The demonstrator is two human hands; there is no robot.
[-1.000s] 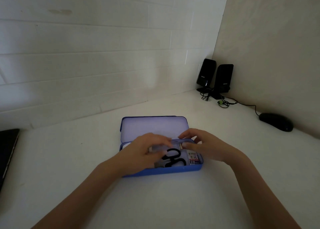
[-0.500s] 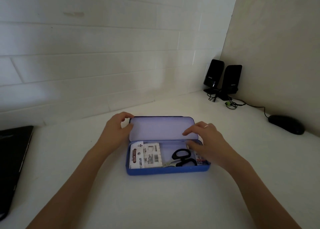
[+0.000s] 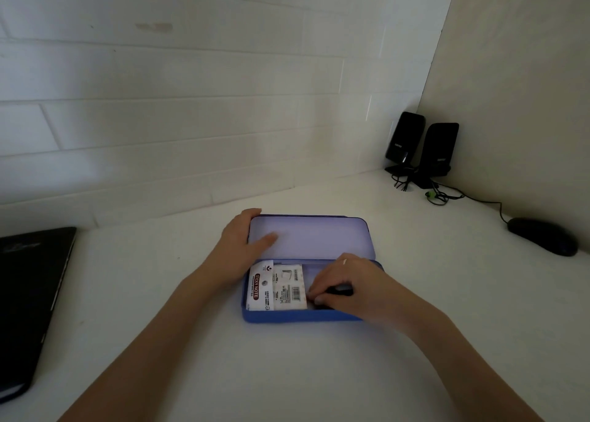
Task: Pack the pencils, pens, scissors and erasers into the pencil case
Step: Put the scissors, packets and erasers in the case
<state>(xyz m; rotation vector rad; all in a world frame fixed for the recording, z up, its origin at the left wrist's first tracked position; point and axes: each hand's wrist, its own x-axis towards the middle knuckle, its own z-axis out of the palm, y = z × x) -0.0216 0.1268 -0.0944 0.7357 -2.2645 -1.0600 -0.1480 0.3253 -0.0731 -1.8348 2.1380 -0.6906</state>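
Head view, blue pencil case (image 3: pixel 287 315) open on a white desk (image 3: pixel 287 373), left hand (image 3: pixel 238 246) gripping the raised lid (image 3: pixel 314 236) at its left edge, right hand (image 3: pixel 346 286) inside the tray, fingers curled around a dark item (image 3: pixel 343 290), sticky note pack (image 3: pixel 276 286) lying beside it.

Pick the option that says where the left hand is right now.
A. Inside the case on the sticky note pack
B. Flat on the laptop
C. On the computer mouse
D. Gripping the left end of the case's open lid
D: the left hand wraps the left end of the raised lid of the pencil case, thumb lying on its inner face, while the right hand reaches into the tray.
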